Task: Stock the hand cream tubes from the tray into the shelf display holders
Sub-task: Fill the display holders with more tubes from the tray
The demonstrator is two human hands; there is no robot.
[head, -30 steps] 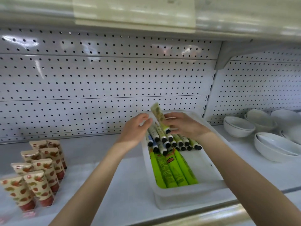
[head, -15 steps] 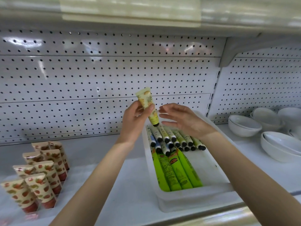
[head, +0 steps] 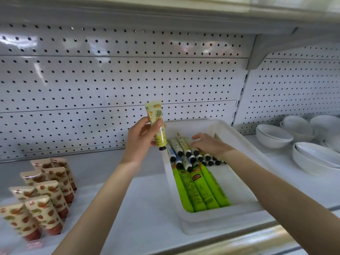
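On the white shelf [head: 139,199], mid-frame, we note the left hand [head: 141,139] raised, thumb and fingers pinched round a yellow pineapple-print tube [head: 156,124]. The tube is near upright and slightly tilted, with its black cap down and crimped end up. It sits over the far left corner of the white tray [head: 219,226]. The cap hangs just beside the leftmost tube of the pile; we cannot tell whether they touch.

The right hand [head: 208,144] is down inside the tray, fingers loosely extended and resting on the pile of dark-capped tubes [head: 184,150] at the far end. We see no single tube clasped. The wrist and forearm hide the right side of that pile.

At the near end of the tray, bright green tubes [head: 201,192] lie lengthwise side by side, their far ends meeting the caps of the pile.

Well to the left of the tray, strawberry-print tubes [head: 46,190] stand cap-down in stepped rows, two abreast. Their holder is too clear for us to make out. The left forearm lies across the stretch of shelf between those rows and the tray.

To the right, past the upright seam in the back wall, white bowls [head: 274,135] sit stacked, near the tray's right wall but apart from it.

Behind everything runs the perforated back panel [head: 110,80]. Overhead is an upper shelf [head: 165,13] on an angled bracket [head: 257,52].
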